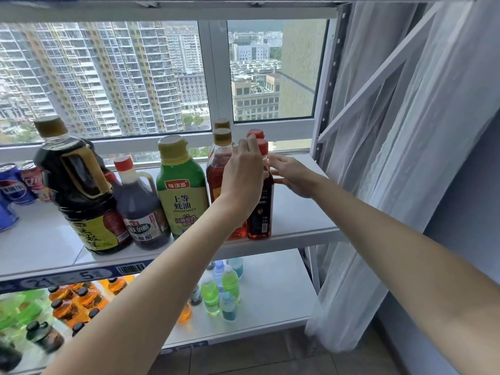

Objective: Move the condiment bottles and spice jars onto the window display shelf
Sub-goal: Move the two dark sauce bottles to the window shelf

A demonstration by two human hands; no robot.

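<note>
A: Where are the hands?
B: Both are up at the right end of the shelf (297,212), at the dark bottle (263,204) with the red cap. The left hand (243,171) is wrapped round its upper part from the left, fingertips up by the cap. The right hand (290,175) reaches in from the right, fingers spread and touching the bottle's side; whether they truly grip it I cannot tell.
A: Is the bottle standing?
B: Upright, its base on the shelf near the front edge. A second red cap (255,133) shows just behind it.
A: And to its left?
B: Two amber bottles (219,169) with gold caps, one behind the other, touching the dark one. Then the green oyster sauce (182,190), a vinegar jug (140,209) with a red cap, and a big soy jug (78,190) with a handle, all in a row along the front.
A: Anything else?
B: Soda cans (16,185) at the far left of the same shelf. On the lower shelf (276,288), small green and blue bottles (220,288) and orange ones (78,299). A white curtain (392,158) hangs at the right.
</note>
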